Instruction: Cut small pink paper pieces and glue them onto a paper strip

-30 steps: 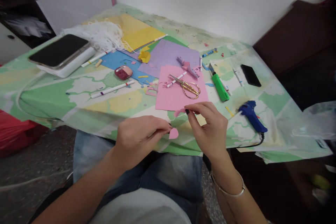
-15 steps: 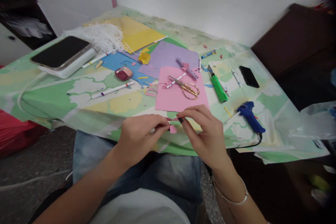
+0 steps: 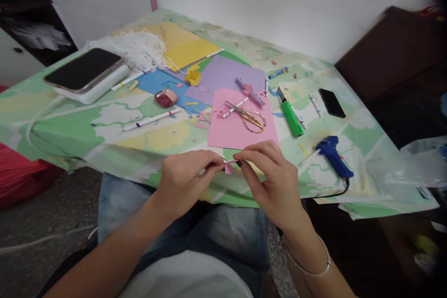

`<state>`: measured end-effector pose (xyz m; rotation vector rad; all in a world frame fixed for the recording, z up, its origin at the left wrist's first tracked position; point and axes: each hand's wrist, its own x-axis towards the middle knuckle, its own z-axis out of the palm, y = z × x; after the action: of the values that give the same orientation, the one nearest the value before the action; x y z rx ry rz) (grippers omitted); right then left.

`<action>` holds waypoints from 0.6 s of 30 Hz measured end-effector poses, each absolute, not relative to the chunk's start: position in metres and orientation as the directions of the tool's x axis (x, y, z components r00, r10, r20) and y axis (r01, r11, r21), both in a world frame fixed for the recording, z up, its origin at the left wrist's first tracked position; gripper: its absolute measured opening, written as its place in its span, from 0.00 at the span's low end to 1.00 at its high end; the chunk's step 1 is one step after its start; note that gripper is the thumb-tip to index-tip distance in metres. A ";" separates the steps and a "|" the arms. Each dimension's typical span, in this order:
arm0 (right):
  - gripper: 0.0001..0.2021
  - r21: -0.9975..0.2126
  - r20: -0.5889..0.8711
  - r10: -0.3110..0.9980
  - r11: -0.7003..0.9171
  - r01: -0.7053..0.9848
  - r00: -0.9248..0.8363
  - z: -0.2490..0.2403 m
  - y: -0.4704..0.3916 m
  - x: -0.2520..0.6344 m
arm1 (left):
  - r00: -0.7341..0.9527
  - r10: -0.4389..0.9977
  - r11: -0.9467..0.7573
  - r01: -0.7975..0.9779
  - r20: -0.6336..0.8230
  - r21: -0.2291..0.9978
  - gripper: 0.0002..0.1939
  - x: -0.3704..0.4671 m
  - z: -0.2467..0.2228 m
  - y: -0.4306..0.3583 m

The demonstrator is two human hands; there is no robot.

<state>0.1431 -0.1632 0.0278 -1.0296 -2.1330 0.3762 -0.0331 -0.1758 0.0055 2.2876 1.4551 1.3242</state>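
Note:
Between my hands, over the table's front edge, is a small pink paper piece (image 3: 228, 168) with a flap hanging down. My left hand (image 3: 193, 172) pinches it from the left with thumb and forefinger. From the right, the thumb and forefinger of my right hand (image 3: 270, 177) close on its other end. Just beyond lies a pink paper sheet (image 3: 223, 132) bearing gold-handled scissors (image 3: 253, 121), a white marker and pink scraps. The exact shape of the pinched piece is partly hidden by my fingertips.
A blue glue gun (image 3: 334, 156) lies at right, near a green utility knife (image 3: 291, 118) with its blade out and a black phone (image 3: 331, 102). White yarn (image 3: 139, 49), a larger device (image 3: 85, 70), markers and coloured sheets spread across the left and back.
My right fingertips have come slightly closer to my left ones, and the pink paper between them looks shorter and tilted. The things on the table stay in place.

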 end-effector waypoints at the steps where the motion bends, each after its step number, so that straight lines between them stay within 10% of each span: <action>1: 0.09 -0.533 0.486 0.768 0.638 0.556 -0.417 0.028 -0.163 0.143 | 0.151 0.785 -0.526 0.677 0.601 0.516 0.05 -0.033 0.005 -0.176; 18: 0.08 -0.530 0.471 0.771 0.635 0.561 -0.428 0.029 -0.163 0.143 | 0.152 0.783 -0.522 0.687 0.603 0.506 0.05 -0.033 0.005 -0.175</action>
<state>0.1432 -0.1627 0.0292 -1.0352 -2.1509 0.3829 -0.0325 -0.1751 0.0047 2.2968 1.4737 1.3174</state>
